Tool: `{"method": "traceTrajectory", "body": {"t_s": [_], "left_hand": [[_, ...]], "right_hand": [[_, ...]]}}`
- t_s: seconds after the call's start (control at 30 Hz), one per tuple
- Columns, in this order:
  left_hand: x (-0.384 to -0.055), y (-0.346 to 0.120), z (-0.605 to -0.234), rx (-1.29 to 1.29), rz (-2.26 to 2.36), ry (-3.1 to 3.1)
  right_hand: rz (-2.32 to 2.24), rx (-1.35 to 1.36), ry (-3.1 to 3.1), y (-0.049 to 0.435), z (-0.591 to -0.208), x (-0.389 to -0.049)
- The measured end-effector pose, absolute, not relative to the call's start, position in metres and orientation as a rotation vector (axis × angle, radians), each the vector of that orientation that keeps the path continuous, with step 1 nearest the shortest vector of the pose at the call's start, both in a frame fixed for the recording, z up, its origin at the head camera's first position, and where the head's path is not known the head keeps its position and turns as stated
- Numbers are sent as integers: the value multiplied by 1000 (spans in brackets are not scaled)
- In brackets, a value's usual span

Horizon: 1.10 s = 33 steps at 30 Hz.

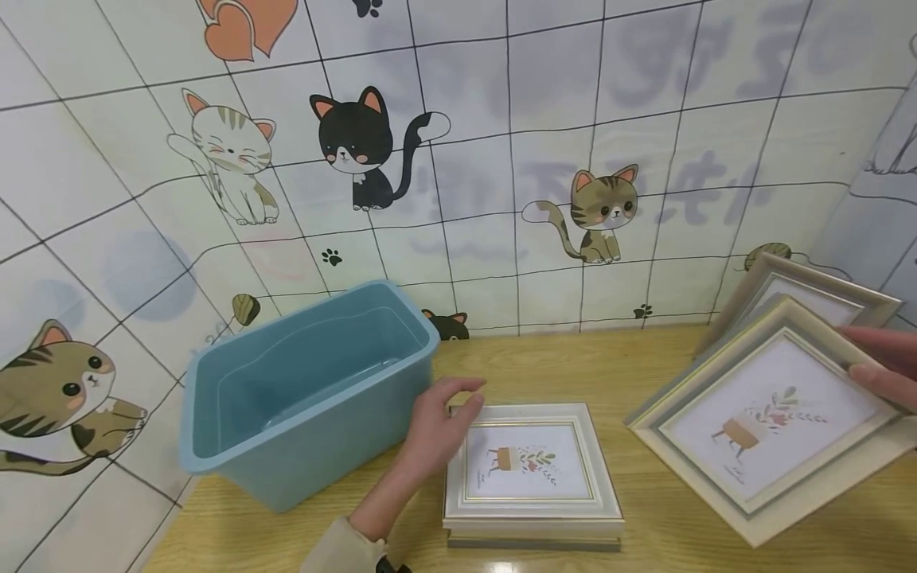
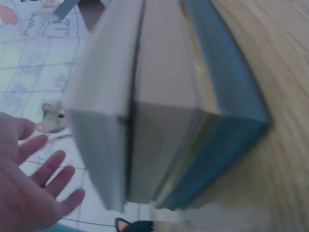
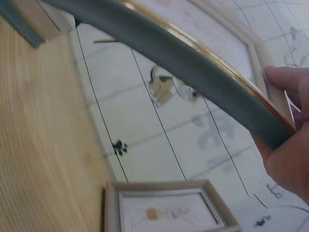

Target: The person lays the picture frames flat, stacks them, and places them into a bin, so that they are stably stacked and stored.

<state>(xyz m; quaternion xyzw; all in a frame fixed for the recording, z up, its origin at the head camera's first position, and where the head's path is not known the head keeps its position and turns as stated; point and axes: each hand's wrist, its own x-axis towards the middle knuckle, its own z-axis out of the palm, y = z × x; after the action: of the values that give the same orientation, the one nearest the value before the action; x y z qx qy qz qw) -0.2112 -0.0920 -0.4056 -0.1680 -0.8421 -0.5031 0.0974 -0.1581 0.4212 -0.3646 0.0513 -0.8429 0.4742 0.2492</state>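
At the right of the head view my right hand (image 1: pixel 891 370) grips a cream picture frame (image 1: pixel 774 422) by its edge, tilted above the table. In the right wrist view the thumb and fingers pinch that frame's border, and its grey-green side (image 3: pixel 159 53) faces the camera. My left hand (image 1: pixel 438 426) hovers at the left upper corner of a stack of picture frames (image 1: pixel 605 501). The left wrist view shows the left hand's fingers (image 2: pixel 50 166) spread and holding nothing, beside the stack's edges (image 2: pixel 166 72). The top frame holds a potted-plant print (image 1: pixel 526 461).
An upright blue plastic bin (image 1: pixel 308 446) stands left of the stack, with nothing visible inside. Another picture frame (image 1: pixel 748 290) leans against the wall at the back right, partly hidden by the held one. The wooden table (image 1: pixel 573 366) meets a cat-patterned wall covering (image 1: pixel 487 199).
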Motion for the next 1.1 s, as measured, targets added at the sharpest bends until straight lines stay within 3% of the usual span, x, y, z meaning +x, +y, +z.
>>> {"method": "traceTrajectory", "body": {"t_s": [0.27, 0.57, 1.1], "left_hand": [[-195, -82, -374, -904, -1561, -2363], [-182, -71, -349, -1194, -1739, -2156], [-177, -69, -331, -1516, -2080, -2056]], "right_hand": [[1756, 374, -2127, 350, -334, -160], [2125, 712, -1900, 290, -333, -175], [2089, 1064, -1851, 232, -339, -187]]}}
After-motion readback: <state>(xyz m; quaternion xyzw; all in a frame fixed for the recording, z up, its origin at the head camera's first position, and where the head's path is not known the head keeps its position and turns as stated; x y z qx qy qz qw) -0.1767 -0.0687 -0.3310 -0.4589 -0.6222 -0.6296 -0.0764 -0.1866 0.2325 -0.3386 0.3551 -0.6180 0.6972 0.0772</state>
